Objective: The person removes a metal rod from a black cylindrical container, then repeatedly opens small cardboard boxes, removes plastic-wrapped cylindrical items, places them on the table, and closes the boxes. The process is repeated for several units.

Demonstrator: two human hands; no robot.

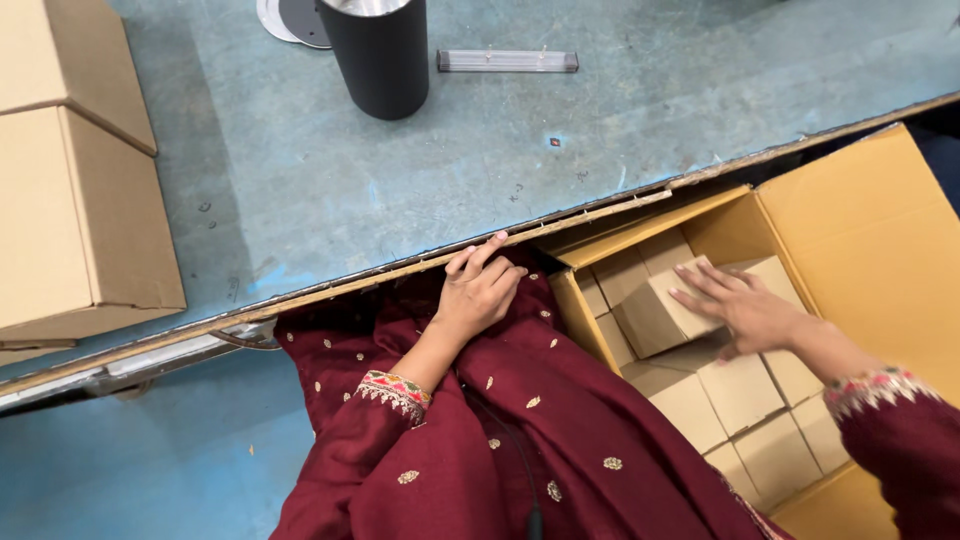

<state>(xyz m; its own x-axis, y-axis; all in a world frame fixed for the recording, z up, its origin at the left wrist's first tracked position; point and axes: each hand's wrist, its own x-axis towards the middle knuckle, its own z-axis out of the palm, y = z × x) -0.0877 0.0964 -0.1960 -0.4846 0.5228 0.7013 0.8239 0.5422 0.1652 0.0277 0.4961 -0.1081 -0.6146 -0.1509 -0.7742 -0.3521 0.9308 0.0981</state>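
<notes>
My right hand (745,308) reaches into an open brown carton (860,220) at my right and grips a small plain cardboard box (655,312), lifted and tilted above the others. Several more small boxes (740,390) are packed in rows inside the carton. My left hand (480,290) rests on my lap in dark red cloth, fingers loosely curled, fingertips touching the worn edge of the blue-grey table (450,160). It holds nothing.
Two large closed cardboard boxes (70,200) stand on the table's left. A black cylinder (380,55) stands at the far middle, a round white-rimmed disc (290,20) beside it and a slim clear bar (507,61) to its right. The floor is blue.
</notes>
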